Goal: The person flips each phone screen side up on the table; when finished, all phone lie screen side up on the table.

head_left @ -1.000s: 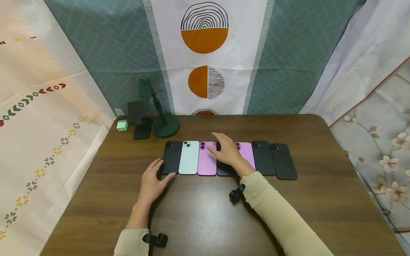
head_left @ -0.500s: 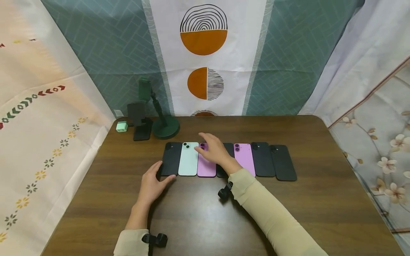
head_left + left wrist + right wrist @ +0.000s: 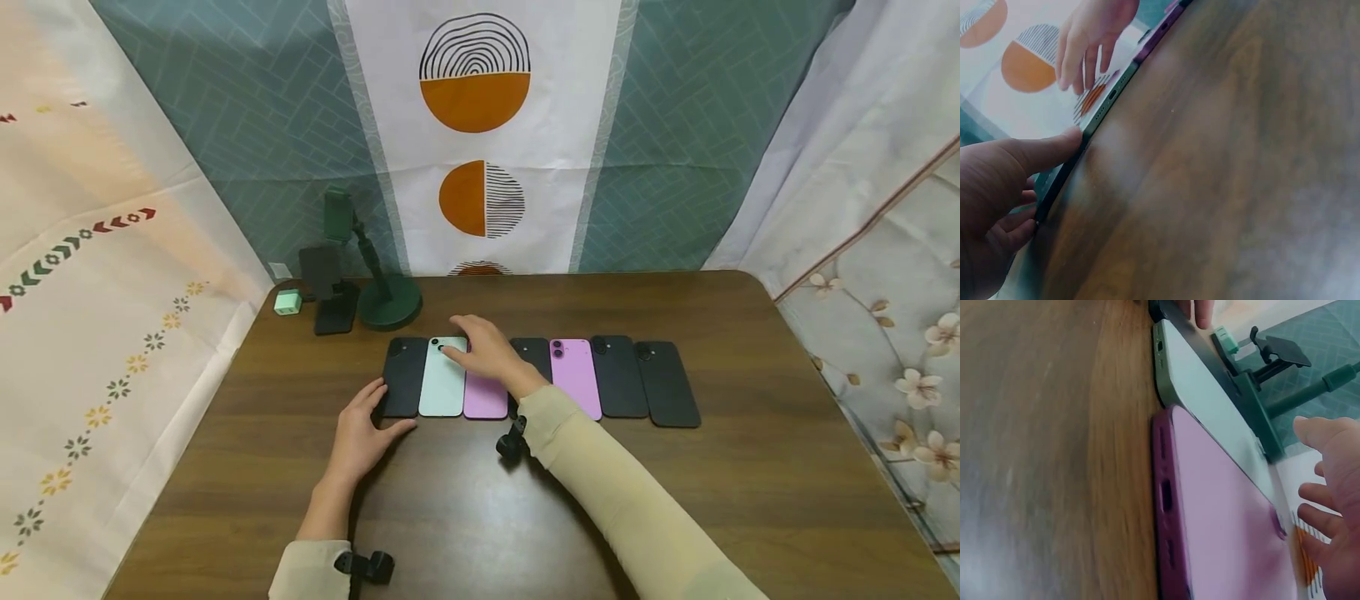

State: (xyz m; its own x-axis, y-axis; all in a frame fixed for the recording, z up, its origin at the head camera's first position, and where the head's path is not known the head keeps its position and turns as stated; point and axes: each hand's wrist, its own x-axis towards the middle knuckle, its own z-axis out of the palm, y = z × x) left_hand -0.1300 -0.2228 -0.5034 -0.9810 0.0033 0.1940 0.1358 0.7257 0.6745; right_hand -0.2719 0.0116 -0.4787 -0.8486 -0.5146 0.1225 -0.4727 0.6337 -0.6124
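Left hand (image 3: 359,433): fingers splayed at leftmost rectangular black phone (image 3: 403,382); uneven push could skew it.
Right hand (image 3: 487,352): fingers loose, empty, partly over rectangular pale-mint phone (image 3: 442,390); low sweep could bump it.

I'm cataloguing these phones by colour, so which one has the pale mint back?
The mint phone, second from the left in the row, between a black phone and a pink phone. Every other back is dark or pink.

Soft glare is thrown on tabletop (image 3: 457,508) R of L grip (image 3: 360,437); L-wrist view's dimmed, slightly blurred; head view's well lit.
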